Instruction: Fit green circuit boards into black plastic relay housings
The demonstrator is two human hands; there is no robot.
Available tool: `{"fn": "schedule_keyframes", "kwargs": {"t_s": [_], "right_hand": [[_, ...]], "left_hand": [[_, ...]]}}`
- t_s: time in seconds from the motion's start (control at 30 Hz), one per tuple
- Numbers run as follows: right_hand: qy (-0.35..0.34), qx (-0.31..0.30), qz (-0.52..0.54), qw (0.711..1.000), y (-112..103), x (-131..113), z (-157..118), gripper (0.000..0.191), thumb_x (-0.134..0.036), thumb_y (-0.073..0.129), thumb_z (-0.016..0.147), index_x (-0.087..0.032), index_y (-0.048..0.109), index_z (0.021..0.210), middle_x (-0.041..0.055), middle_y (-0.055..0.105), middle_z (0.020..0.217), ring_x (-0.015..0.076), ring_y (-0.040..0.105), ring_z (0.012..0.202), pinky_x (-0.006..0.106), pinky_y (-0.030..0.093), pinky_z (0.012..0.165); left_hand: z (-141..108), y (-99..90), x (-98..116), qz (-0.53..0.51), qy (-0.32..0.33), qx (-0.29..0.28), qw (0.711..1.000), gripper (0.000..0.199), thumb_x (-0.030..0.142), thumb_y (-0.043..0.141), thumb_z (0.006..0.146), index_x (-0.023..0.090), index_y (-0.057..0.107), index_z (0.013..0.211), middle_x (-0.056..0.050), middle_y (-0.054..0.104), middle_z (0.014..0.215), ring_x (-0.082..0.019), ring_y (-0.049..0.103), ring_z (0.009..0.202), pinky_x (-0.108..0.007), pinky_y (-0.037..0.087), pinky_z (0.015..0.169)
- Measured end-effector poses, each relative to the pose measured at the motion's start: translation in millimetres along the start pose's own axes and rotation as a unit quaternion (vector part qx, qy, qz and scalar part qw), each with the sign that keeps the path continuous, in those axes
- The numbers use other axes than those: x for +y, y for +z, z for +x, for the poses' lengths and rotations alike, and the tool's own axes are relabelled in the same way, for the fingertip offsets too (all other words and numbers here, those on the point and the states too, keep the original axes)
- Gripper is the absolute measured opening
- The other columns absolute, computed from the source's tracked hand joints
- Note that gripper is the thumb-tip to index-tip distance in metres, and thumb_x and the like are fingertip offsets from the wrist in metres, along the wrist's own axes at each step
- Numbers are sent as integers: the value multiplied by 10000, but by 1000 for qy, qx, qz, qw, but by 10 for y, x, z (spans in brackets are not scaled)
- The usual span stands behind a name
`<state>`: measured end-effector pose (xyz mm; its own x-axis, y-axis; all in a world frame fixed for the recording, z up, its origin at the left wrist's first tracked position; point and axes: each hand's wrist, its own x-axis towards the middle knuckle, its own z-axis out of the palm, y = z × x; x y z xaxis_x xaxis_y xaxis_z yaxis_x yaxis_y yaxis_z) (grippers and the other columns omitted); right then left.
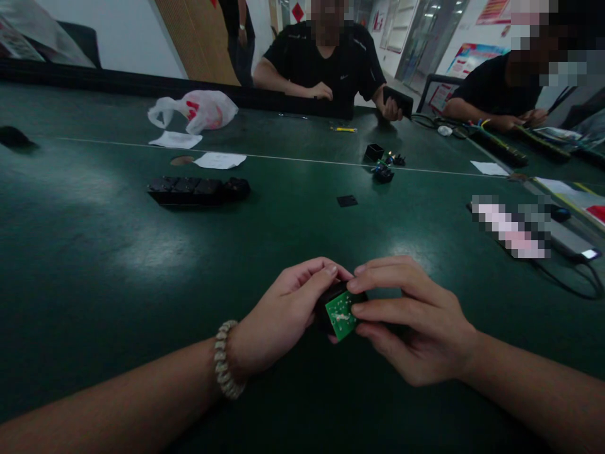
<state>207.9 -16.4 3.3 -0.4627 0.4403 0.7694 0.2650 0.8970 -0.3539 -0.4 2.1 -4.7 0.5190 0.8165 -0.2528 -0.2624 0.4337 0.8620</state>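
Observation:
My left hand [288, 309], with a beaded bracelet [225, 359] at its wrist, is closed round a small black plastic case [326, 316]. A green circuit board [341, 315] with solder points sits at the open side of the case, slightly tilted. The fingertips of my right hand [416, 318] grip the board's right edge and touch the top of the case. How deep the board lies in the case is hidden by my fingers. Beyond my hands, a thin black plate [347, 200] lies flat on the green table [265, 233].
A row of black cases [196, 190] stands at left. Farther back are an open black box [374, 152], small parts [384, 173], papers [220, 160] and a plastic bag [198, 110]. A phone [510, 227] and cable [574, 293] lie right. People [326, 63] sit across the table.

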Motion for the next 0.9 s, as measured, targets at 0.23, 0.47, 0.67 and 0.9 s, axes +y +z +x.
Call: {"fn": "schedule_keyframes", "kwargs": {"t_s": [0.23, 0.47, 0.67, 0.9], "right_hand": [[8, 1, -6, 1000, -28, -45, 9, 321, -43, 696, 901, -195, 751, 1178, 108, 790, 1103, 245, 777, 1023, 407, 660, 812], [16, 14, -5, 1000, -30, -46, -2, 350, -40, 709, 905, -213, 754, 1207, 97, 785, 1110, 243, 774, 1017, 395, 656, 805], [12, 6, -3, 1000, -7, 3, -32, 349, -54, 707, 906, -217, 750, 1212, 98, 783, 1119, 249, 769, 1024, 415, 647, 821], [9, 19, -30, 999, 4, -10, -55, 393, -194, 735, 865, -214, 716, 1257, 136, 746, 1226, 296, 743, 1117, 476, 629, 913]], "left_hand": [[-9, -12, -5, 16, 6, -11, 1000, 251, 396, 682, 1001, 173, 763, 922, -39, 690, 867, -161, 673, 728, -239, 575, 603], [-13, -2, 10, 17, -8, -8, 1000, 275, 429, 669, 1006, 170, 740, 945, -32, 675, 835, -161, 667, 652, -225, 566, 486], [-11, -10, -9, -3, -8, -27, 1000, 267, 423, 662, 1013, 172, 729, 949, -37, 691, 796, -174, 699, 652, -228, 563, 498], [-4, 11, -11, -6, -2, -9, 1000, 251, 406, 690, 992, 170, 738, 923, -23, 647, 796, -150, 629, 643, -213, 546, 500]]}}
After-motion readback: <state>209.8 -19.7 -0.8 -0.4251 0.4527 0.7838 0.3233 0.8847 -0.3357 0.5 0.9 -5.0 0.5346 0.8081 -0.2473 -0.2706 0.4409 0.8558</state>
